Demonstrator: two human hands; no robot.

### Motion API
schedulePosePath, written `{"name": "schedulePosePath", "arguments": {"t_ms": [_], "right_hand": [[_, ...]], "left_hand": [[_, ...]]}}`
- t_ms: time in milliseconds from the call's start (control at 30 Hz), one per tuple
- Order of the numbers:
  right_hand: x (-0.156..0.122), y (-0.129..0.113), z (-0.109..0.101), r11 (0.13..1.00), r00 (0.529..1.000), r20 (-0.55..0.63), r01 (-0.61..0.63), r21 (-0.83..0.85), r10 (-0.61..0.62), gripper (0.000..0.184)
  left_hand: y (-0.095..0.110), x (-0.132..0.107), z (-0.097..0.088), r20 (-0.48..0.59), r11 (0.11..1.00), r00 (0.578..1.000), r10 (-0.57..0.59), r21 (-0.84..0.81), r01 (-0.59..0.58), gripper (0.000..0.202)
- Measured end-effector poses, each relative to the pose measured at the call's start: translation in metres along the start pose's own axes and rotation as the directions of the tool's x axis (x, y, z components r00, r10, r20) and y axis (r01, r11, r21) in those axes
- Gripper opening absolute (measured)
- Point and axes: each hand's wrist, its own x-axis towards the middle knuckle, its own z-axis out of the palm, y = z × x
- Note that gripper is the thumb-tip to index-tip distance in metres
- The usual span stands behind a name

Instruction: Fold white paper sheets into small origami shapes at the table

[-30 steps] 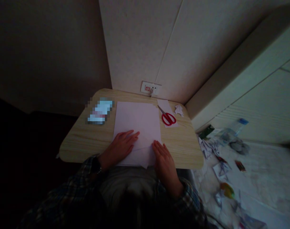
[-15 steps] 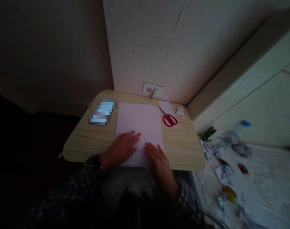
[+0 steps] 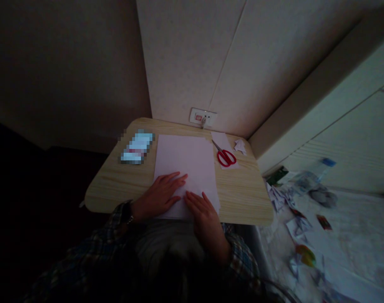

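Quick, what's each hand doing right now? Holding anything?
Left hand: open, flat on the white rectangular paper sheet, holding nothing.
Right hand: open, flat on the same sheet, holding nothing.

The person wears a checked shirt (image 3: 94,261), dark with paler and reddish lines, its left sleeve (image 3: 116,216) and right sleeve (image 3: 242,261) reaching the wrists. A dark band or watch (image 3: 129,217) sits behind the left hand (image 3: 162,194); the right hand (image 3: 204,214) is bare. Plain grey cloth (image 3: 160,244) shows between the sleeves.
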Motion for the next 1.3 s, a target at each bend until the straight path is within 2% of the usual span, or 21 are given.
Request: {"name": "schedulePosePath", "arguments": {"t_ms": [100, 233, 300, 400, 500, 600, 700, 767, 900, 1100, 1300], "right_hand": [[-0.003, 0.005, 0.003, 1.0, 1.0, 0.003, -0.024, 0.007, 0.024, 0.074], [-0.018, 0.031, -0.007, 0.989, 0.989, -0.078, -0.131, -0.065, 0.126, 0.071], [-0.02, 0.034, -0.009, 0.985, 0.984, -0.106, -0.153, -0.084, 0.144, 0.069], [-0.014, 0.023, -0.004, 0.992, 0.988, -0.111, -0.112, -0.062, 0.104, 0.068], [-0.009, 0.014, 0.0, 0.999, 0.998, -0.049, -0.037, -0.018, 0.036, 0.07], [-0.011, 0.021, -0.006, 0.995, 0.996, 0.0, -0.092, -0.029, 0.092, 0.073], [-0.014, 0.027, -0.012, 0.982, 0.984, -0.029, -0.178, -0.066, 0.177, 0.069], [-0.011, 0.021, -0.009, 0.984, 0.986, -0.036, -0.166, -0.067, 0.164, 0.066], [-0.005, 0.001, 0.0, 0.999, 0.999, -0.012, -0.039, 0.035, 0.039, 0.069], [-0.006, 0.002, -0.004, 0.994, 0.994, 0.02, -0.104, 0.014, 0.104, 0.069], [0.001, -0.008, 0.002, 0.995, 0.996, 0.041, -0.077, 0.062, 0.075, 0.071]], "left_hand": [[0.0, 0.0, -0.001, 0.025, 1.0, 1.0, 0.002, 0.007, -0.002, 0.043], [0.0, 0.0, -0.002, 0.05, 1.0, 0.999, -0.011, 0.004, 0.011, 0.043], [0.0, 0.0, -0.002, 0.047, 1.0, 0.999, -0.013, 0.008, 0.013, 0.042], [0.001, 0.001, 0.0, 0.033, 1.0, 0.999, -0.013, 0.017, 0.012, 0.042], [0.003, 0.001, 0.002, 0.014, 0.999, 1.0, -0.022, 0.027, 0.021, 0.042], [0.003, 0.001, 0.003, 0.017, 0.999, 0.999, -0.029, 0.032, 0.028, 0.041], [0.002, 0.0, 0.004, 0.016, 1.0, 1.0, -0.023, 0.021, 0.023, 0.042], [0.001, 0.0, 0.004, 0.018, 1.0, 1.0, -0.025, 0.002, 0.025, 0.043], [-0.004, 0.001, 0.001, 0.104, 0.998, 0.994, -0.042, -0.048, 0.047, 0.046], [-0.015, 0.002, -0.002, 0.228, 0.995, 0.974, -0.004, -0.091, 0.026, 0.057], [-0.018, 0.0, 0.003, 0.195, 0.994, 0.98, 0.033, -0.108, -0.012, 0.055]]}}
